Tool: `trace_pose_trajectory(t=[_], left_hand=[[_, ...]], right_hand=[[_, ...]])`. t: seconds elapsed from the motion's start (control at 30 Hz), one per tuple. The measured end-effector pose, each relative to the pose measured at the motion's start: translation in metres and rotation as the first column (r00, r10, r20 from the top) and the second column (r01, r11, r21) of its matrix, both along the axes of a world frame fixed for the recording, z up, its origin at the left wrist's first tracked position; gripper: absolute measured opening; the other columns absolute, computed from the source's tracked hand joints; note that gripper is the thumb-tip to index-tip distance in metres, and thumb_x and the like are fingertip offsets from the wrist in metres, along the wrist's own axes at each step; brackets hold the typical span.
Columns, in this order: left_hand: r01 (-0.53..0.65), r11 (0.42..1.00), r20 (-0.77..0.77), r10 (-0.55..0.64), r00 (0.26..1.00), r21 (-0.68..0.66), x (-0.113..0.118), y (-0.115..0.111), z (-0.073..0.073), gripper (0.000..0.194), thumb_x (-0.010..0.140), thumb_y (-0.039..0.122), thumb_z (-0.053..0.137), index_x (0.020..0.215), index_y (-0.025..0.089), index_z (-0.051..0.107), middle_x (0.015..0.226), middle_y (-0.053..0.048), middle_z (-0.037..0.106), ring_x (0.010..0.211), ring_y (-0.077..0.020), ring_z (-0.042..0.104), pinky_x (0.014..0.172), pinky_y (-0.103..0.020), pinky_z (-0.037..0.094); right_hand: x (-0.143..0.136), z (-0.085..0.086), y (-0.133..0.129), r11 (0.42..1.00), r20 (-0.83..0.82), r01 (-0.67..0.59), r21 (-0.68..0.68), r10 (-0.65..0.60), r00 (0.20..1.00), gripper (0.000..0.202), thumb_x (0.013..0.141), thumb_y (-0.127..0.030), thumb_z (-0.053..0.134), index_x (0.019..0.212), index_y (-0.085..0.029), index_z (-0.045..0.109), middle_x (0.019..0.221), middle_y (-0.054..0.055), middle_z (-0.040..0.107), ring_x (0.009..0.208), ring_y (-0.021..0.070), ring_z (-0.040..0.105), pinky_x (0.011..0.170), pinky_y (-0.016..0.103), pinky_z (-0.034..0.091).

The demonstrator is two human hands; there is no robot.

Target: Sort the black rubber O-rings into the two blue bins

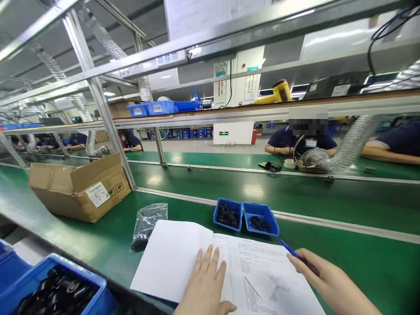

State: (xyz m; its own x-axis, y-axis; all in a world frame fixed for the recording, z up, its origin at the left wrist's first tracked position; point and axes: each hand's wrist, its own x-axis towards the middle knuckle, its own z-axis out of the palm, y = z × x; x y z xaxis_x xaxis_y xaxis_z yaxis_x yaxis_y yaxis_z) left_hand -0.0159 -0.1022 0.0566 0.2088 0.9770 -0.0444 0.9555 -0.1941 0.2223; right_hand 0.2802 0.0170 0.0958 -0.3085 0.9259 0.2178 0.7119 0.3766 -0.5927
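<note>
An open booklet of white sheets [177, 258] lies on the green workbench in front of me; its left page is blank and the right one carries print. Flat on the booklet near its fold rests my left hand [207, 282], fingers spread, holding nothing. My right hand [323, 275] grips a blue pen [290, 249] over the right page's outer edge, with one end of the pen pointing up and left. Behind the booklet stand two small blue bins, a left bin [242, 218] and a right bin [277, 227], both with small black parts inside.
A clear plastic bag [152, 216] touches the booklet's left side. Farther left sits an open cardboard box [78, 192]. A larger blue bin [98, 284] of black parts is at lower left. Metal posts [110, 127] hold a shelf above; co-workers sit across the bench.
</note>
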Motion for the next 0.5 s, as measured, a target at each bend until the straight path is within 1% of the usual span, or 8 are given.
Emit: trace_pose_trajectory(t=[0.07, 0.13, 0.23, 0.3, 0.33, 0.4, 0.47, 0.5], left_hand=[[0.043, 0.999, 0.012, -0.043, 0.999, -0.016, -0.003, -0.016, 0.016, 0.084, 0.086, 0.063, 0.057, 0.152, 0.015, 0.037, 0.161, -0.019, 0.017, 0.150, -0.0385, 0.010, 0.121, -0.062, 0.016], [0.068, 0.997, 0.000, -0.068, 0.998, 0.027, -0.011, -0.027, 0.035, 0.081, 0.087, 0.063, 0.056, 0.150, 0.015, 0.041, 0.161, -0.018, 0.022, 0.150, -0.0382, 0.014, 0.121, -0.061, 0.018], [0.059, 0.974, -0.034, -0.053, 0.998, 0.221, -0.032, -0.029, 0.066, 0.071, 0.091, 0.057, 0.055, 0.147, 0.015, 0.045, 0.159, -0.017, 0.029, 0.149, -0.0351, 0.021, 0.121, -0.057, 0.024], [0.041, 0.931, -0.067, -0.018, 0.998, 0.362, -0.048, -0.018, 0.089, 0.062, 0.093, 0.047, 0.057, 0.144, 0.014, 0.047, 0.158, -0.017, 0.033, 0.149, -0.0335, 0.025, 0.120, -0.055, 0.028], [0.033, 0.905, -0.077, -0.001, 0.997, 0.425, -0.058, -0.009, 0.101, 0.058, 0.093, 0.042, 0.058, 0.143, 0.013, 0.048, 0.157, -0.018, 0.036, 0.148, -0.0330, 0.028, 0.119, -0.054, 0.030], [0.024, 0.836, -0.071, 0.017, 0.997, 0.548, -0.079, 0.015, 0.128, 0.053, 0.094, 0.037, 0.058, 0.139, 0.012, 0.050, 0.154, -0.019, 0.042, 0.145, -0.0316, 0.034, 0.117, -0.052, 0.035], [0.009, 0.742, -0.038, 0.022, 0.999, 0.670, -0.105, 0.047, 0.163, 0.049, 0.095, 0.036, 0.055, 0.138, 0.012, 0.051, 0.150, -0.018, 0.046, 0.142, -0.0299, 0.040, 0.116, -0.049, 0.037], [-0.011, 0.688, -0.011, 0.027, 1.000, 0.726, -0.120, 0.066, 0.185, 0.048, 0.096, 0.036, 0.054, 0.137, 0.011, 0.052, 0.148, -0.018, 0.049, 0.140, -0.0286, 0.044, 0.115, -0.047, 0.039]], right_hand=[[-0.020, 0.017, -0.017, 0.992, -0.007, -0.108, -0.065, 0.108, 0.994, 0.047, 0.088, -0.064, 0.044, 0.070, -0.023, 0.058, 0.066, 0.003, 0.061, 0.062, 0.0220, 0.058, 0.056, 0.030, 0.046], [-0.037, 0.035, -0.028, 0.982, -0.009, -0.174, -0.080, 0.174, 0.985, 0.045, 0.091, -0.061, 0.044, 0.072, -0.023, 0.057, 0.067, 0.002, 0.058, 0.063, 0.0210, 0.054, 0.056, 0.029, 0.042], [-0.056, 0.061, -0.034, 0.969, 0.001, -0.239, -0.056, 0.240, 0.971, 0.042, 0.092, -0.059, 0.045, 0.075, -0.022, 0.056, 0.066, 0.000, 0.054, 0.063, 0.0187, 0.050, 0.057, 0.028, 0.038], [-0.065, 0.073, -0.032, 0.964, 0.015, -0.264, -0.032, 0.265, 0.964, 0.041, 0.094, -0.057, 0.043, 0.077, -0.022, 0.054, 0.065, -0.002, 0.052, 0.062, 0.0173, 0.047, 0.058, 0.027, 0.037], [-0.068, 0.075, -0.028, 0.962, 0.030, -0.272, -0.026, 0.273, 0.962, 0.041, 0.095, -0.057, 0.042, 0.077, -0.022, 0.053, 0.065, -0.002, 0.051, 0.061, 0.0170, 0.047, 0.058, 0.027, 0.036], [-0.073, 0.069, -0.016, 0.957, 0.075, -0.288, -0.036, 0.290, 0.954, 0.040, 0.095, -0.055, 0.040, 0.075, -0.022, 0.051, 0.065, -0.001, 0.052, 0.062, 0.0172, 0.048, 0.059, 0.028, 0.036], [-0.078, 0.053, 0.004, 0.949, 0.135, -0.302, -0.096, 0.313, 0.940, 0.038, 0.094, -0.052, 0.041, 0.072, -0.021, 0.049, 0.067, 0.001, 0.056, 0.064, 0.0185, 0.052, 0.059, 0.028, 0.036], [-0.081, 0.044, 0.017, 0.941, 0.167, -0.307, -0.142, 0.328, 0.930, 0.036, 0.094, -0.049, 0.043, 0.071, -0.021, 0.050, 0.068, 0.002, 0.058, 0.065, 0.0196, 0.054, 0.060, 0.029, 0.037]])
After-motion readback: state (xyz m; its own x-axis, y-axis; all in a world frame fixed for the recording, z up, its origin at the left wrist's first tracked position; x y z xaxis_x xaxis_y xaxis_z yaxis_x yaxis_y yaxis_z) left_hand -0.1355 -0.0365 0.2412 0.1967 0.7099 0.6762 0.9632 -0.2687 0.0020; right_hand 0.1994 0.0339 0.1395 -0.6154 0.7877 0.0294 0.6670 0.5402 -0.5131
